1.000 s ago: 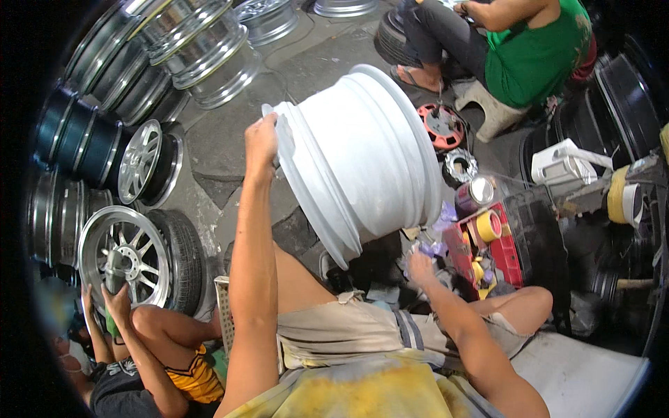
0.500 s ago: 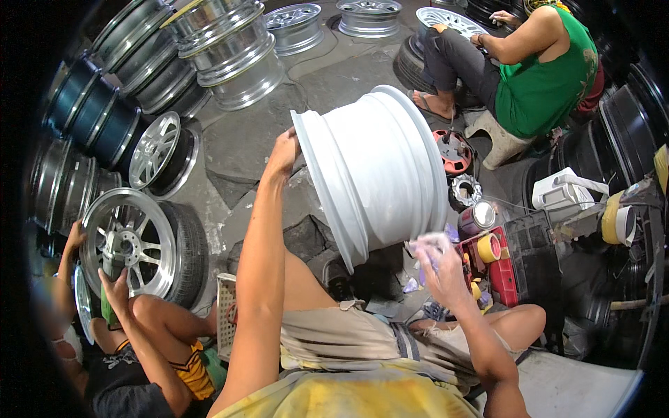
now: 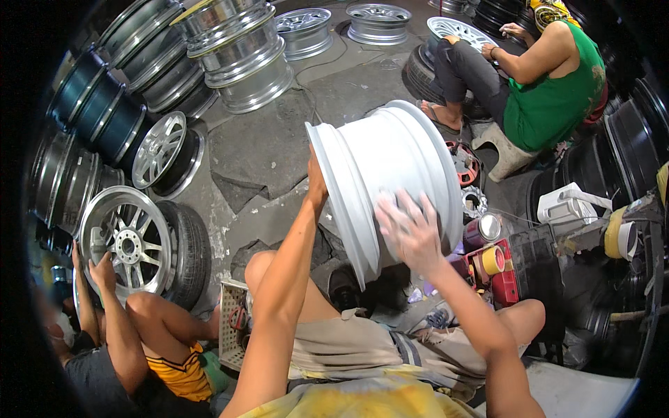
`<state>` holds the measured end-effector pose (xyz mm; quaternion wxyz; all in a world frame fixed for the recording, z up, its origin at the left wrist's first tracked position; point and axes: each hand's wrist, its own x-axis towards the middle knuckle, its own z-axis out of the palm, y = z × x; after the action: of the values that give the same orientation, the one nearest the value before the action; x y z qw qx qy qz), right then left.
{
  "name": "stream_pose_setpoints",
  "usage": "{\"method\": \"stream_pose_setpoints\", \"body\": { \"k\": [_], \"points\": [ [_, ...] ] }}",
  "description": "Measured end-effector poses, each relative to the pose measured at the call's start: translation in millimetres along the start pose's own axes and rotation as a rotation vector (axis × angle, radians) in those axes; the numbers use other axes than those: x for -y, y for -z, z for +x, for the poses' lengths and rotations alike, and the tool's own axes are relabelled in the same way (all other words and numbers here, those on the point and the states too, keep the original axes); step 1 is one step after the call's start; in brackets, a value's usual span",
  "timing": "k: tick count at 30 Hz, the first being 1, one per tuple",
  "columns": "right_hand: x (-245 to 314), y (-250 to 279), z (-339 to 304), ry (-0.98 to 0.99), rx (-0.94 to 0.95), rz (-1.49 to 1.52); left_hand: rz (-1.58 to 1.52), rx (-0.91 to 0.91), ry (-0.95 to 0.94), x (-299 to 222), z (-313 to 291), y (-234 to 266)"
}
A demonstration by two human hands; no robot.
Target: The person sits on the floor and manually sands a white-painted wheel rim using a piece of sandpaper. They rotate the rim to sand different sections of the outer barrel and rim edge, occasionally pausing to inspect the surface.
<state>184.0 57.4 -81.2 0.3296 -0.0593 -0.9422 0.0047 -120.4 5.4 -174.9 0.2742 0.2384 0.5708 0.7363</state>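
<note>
A pale grey-white wheel rim (image 3: 380,160) stands on its edge, tilted, in front of my lap. My left hand (image 3: 316,178) grips its left lip, with the fingers mostly hidden behind that edge. Against the lower right of the rim's barrel lies my right hand (image 3: 411,230), its fingers spread and dusted white. Nothing shows in that hand, though the palm side is hidden. Below the rim is a dark shoe (image 3: 343,287).
On the right are a red toolbox (image 3: 512,279), a yellow tape roll (image 3: 492,260), a can (image 3: 486,228) and a white container (image 3: 568,205). Rims (image 3: 254,76) are stacked at the far left. One co-worker (image 3: 550,90) sits at the far right, another (image 3: 125,334) at the left, beside a basket (image 3: 232,327).
My right hand has moved left and up from the rim's lower edge onto its barrel, fingers now spread. The whitish-purple scrap seen at its fingers no longer shows. The rim appears slightly lower and further right.
</note>
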Motion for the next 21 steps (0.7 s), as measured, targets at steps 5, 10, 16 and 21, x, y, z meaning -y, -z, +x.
{"method": "stream_pose_setpoints", "body": {
  "k": [5,10,16,21],
  "points": [
    [-85.6,-53.1,166.1,-0.192,0.424,0.177,0.437,-0.129,-0.391,-14.3,-48.6,-68.0],
    [-76.0,-85.7,196.9,-0.381,0.555,0.331,0.477,-0.3,-0.38,-28.8,-36.9,-67.0],
    [45.7,-14.7,33.3,-0.298,-0.161,0.348,0.39,-0.334,-0.276,-33.7,-9.6,-52.7],
    [-8.2,-30.6,131.6,-0.268,0.03,0.282,0.289,-0.278,-0.265,-20.0,-47.7,-64.1]
  ]
}}
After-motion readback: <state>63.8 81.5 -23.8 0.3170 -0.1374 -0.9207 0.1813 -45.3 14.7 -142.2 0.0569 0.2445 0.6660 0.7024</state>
